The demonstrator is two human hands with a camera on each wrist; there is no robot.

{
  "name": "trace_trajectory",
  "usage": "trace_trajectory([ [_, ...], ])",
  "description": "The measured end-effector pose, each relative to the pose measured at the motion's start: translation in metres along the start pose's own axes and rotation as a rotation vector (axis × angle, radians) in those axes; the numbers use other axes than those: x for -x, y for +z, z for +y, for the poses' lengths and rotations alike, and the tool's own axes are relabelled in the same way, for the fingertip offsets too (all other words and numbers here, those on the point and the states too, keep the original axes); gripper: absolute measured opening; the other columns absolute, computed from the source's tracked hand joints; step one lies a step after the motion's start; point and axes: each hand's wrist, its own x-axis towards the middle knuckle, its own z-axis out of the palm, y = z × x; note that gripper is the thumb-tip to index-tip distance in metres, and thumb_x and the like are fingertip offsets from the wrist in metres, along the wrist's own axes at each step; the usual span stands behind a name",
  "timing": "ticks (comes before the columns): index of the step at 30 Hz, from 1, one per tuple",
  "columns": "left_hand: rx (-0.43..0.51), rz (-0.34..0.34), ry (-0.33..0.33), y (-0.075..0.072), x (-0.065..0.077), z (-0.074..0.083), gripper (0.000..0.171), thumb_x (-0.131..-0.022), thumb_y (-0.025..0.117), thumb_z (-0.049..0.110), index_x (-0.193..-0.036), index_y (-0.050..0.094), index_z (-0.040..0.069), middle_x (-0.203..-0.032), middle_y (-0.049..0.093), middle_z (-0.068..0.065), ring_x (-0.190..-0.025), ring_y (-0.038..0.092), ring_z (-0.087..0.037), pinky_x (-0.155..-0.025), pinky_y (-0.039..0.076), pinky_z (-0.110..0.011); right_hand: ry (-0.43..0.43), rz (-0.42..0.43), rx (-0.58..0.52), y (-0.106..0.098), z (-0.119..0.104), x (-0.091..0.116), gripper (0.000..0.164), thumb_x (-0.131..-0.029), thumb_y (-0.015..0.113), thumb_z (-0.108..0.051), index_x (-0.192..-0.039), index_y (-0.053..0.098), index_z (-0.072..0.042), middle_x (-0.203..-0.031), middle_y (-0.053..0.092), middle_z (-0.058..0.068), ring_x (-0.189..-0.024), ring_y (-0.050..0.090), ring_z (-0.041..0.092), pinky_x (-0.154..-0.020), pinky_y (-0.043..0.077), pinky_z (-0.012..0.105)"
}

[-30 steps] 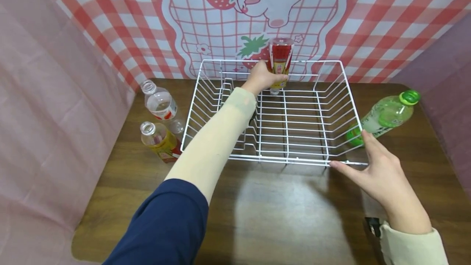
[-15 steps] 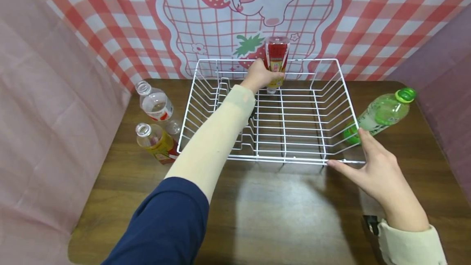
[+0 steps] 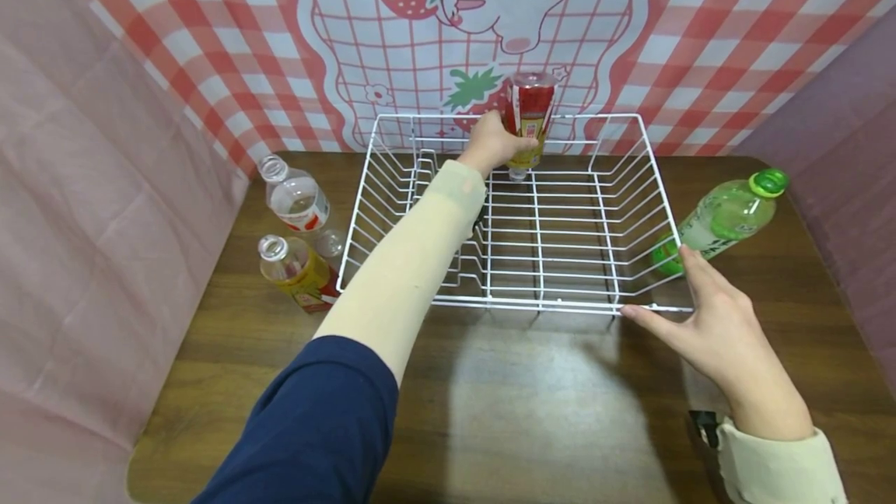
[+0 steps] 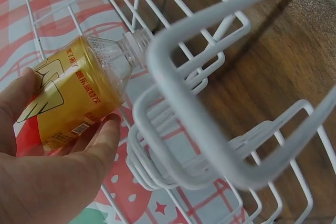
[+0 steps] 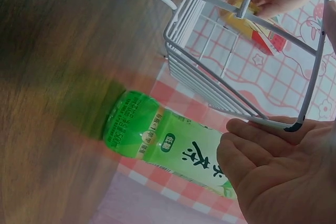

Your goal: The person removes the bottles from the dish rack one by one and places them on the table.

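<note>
My left hand [image 3: 493, 144] grips a clear plastic drink bottle [image 3: 530, 119] with a red and yellow label. The bottle is neck down at the back rim of a white wire dish rack [image 3: 539, 304]. In the left wrist view, thumb and fingers wrap the yellow label [image 4: 79, 87], and the neck points at the wires. At the rack's front right corner is my right hand [image 3: 721, 325], its thumb on the front rail and its fingers along the right rail. The right wrist view shows those fingers [image 5: 252, 150] against the outside of the corner.
Right of the rack, a green-capped tea bottle [image 3: 731, 212] stands on the wooden table [image 3: 546, 411]. Two uncapped bottles stand at the left, a clear one [image 3: 297, 197] and one with a yellow and red label [image 3: 297, 271]. A checked cloth [image 3: 231, 45] hangs behind.
The bottle in my left hand tilts slightly to the right since half a second ago. The head view has shifted a little. The right hand keeps its place on the rack corner.
</note>
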Motion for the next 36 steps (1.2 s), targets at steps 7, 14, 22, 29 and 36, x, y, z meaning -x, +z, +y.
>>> trace_trajectory([
  [7, 0.025, -0.027, -0.012, 0.001, -0.001, -0.001, 0.060, -0.085, 0.086, 0.028, -0.134, 0.059, 0.006, -0.127, 0.066, -0.006, -0.115, 0.062, -0.020, -0.101, 0.047, -0.030, -0.007, 0.007, -0.003, 0.001, 0.001, 0.000, 0.118, -0.073, 0.090, -0.048, -0.158, 0.027, 0.005, -0.153, 0.031, 0.036, -0.136, 0.033, 0.057, -0.109, 0.026, 0.070],
  [14, 0.058, -0.047, 0.005, -0.001, 0.000, -0.004, 0.058, -0.087, 0.084, 0.026, -0.134, 0.059, 0.006, -0.128, 0.066, -0.007, -0.115, 0.062, -0.020, -0.103, 0.046, -0.031, -0.001, 0.002, 0.003, 0.002, 0.001, 0.000, 0.117, -0.074, 0.089, -0.050, -0.157, 0.027, 0.005, -0.153, 0.031, 0.037, -0.136, 0.034, 0.057, -0.108, 0.027, 0.071],
  [22, 0.071, -0.057, -0.002, -0.002, 0.001, -0.001, 0.062, -0.086, 0.085, 0.028, -0.137, 0.057, 0.006, -0.131, 0.064, -0.007, -0.116, 0.061, -0.020, -0.102, 0.047, -0.031, -0.004, 0.011, 0.004, 0.000, 0.000, 0.000, 0.118, -0.073, 0.090, -0.048, -0.157, 0.028, 0.005, -0.153, 0.032, 0.036, -0.136, 0.034, 0.057, -0.108, 0.027, 0.070],
  [29, 0.080, -0.046, -0.018, -0.005, 0.004, 0.003, 0.062, -0.085, 0.086, 0.029, -0.136, 0.057, 0.007, -0.128, 0.066, -0.006, -0.113, 0.063, -0.020, -0.100, 0.049, -0.033, -0.011, 0.011, -0.006, -0.001, 0.001, -0.001, 0.118, -0.071, 0.092, -0.046, -0.157, 0.028, 0.005, -0.153, 0.033, 0.035, -0.136, 0.035, 0.055, -0.109, 0.028, 0.069],
  [36, 0.092, -0.010, 0.000, -0.010, 0.008, 0.006, 0.061, -0.084, 0.087, 0.029, -0.134, 0.059, 0.009, -0.128, 0.066, -0.005, -0.113, 0.062, -0.018, -0.099, 0.049, -0.030, -0.003, 0.003, -0.006, -0.003, 0.000, -0.002, 0.117, -0.073, 0.090, -0.047, -0.157, 0.028, 0.005, -0.153, 0.032, 0.035, -0.137, 0.034, 0.055, -0.109, 0.027, 0.069],
])
